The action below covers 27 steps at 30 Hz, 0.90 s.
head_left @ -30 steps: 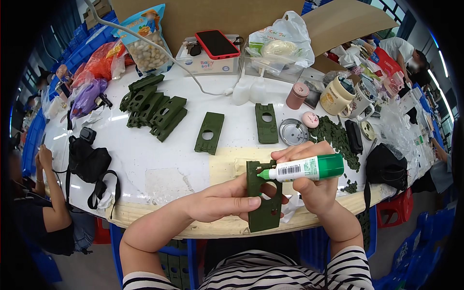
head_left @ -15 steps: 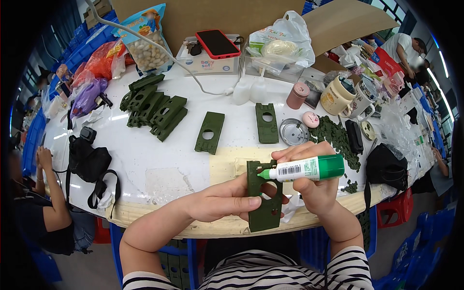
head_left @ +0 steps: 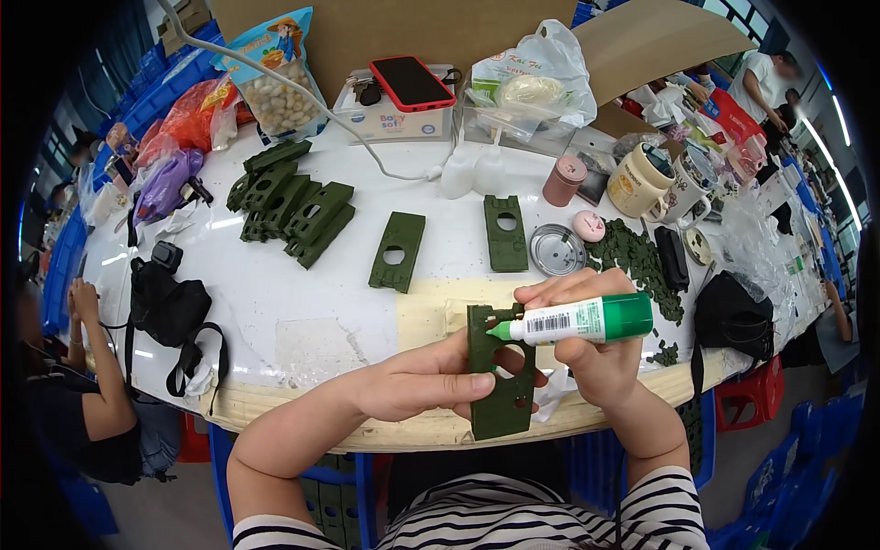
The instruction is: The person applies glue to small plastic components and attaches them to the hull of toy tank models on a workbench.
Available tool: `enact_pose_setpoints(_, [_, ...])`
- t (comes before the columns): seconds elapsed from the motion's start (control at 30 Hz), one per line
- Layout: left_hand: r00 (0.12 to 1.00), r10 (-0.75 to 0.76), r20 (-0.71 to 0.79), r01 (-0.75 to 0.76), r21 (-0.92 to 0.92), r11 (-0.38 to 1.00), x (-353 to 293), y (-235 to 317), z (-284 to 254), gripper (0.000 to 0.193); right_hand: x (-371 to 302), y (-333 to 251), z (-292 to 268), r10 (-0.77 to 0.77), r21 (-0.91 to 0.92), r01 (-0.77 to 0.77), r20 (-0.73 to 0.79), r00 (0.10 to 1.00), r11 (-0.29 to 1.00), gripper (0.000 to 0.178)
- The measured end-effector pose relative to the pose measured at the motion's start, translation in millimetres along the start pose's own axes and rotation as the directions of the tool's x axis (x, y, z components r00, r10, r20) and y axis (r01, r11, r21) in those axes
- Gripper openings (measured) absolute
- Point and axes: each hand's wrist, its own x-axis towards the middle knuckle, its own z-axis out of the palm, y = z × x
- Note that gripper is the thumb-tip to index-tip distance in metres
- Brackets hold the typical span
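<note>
A flat dark green plastic part (head_left: 495, 408) with a large round hole is upright over the table's near edge, gripped at its left side by my left hand (head_left: 426, 380). My right hand (head_left: 600, 367) is wrapped round a white glue bottle (head_left: 564, 323) with a green base. The bottle lies nearly level, and its green nozzle touches the upper face of the part or sits just over it. Beyond my hands, two similar green parts lie apart, one at the left (head_left: 398, 249) and one at the right (head_left: 506, 247).
More green parts are stacked (head_left: 293, 206) at the back left. A heap of small green pieces (head_left: 632, 257) lies right of a round metal lid (head_left: 557, 249). White squeeze bottles (head_left: 458, 172), a pink can (head_left: 565, 181) and mugs (head_left: 640, 181) stand behind. Black bags (head_left: 165, 302) flank the workspace.
The nozzle tip has shifted very slightly left on the green part. Both hands otherwise keep their places and their hold.
</note>
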Motion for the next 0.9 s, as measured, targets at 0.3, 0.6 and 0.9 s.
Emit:
enact_pose_setpoints(0.3, [1.0, 0.005, -0.001, -0.005, -0.011, 1.0, 0, 2, 1, 0.064, 0, 3, -3, -0.014, 0.035, 0.016, -0.043, 0.999, 0.999, 0.037])
enact_pose_setpoints(0.6, [0.995, 0.098, -0.01, -0.098, -0.013, 0.995, 1, 3, 2, 0.07, 7, -11, -6, 0.12, -0.021, -0.124, -0.148, 0.982, 0.992, 0.043])
enact_pose_setpoints(0.9, [0.996, 0.086, 0.003, -0.086, 0.008, 0.996, 2, 1, -1, 0.069, 7, -6, -3, 0.041, -0.065, -0.051, -0.142, 0.989, 0.997, 0.043])
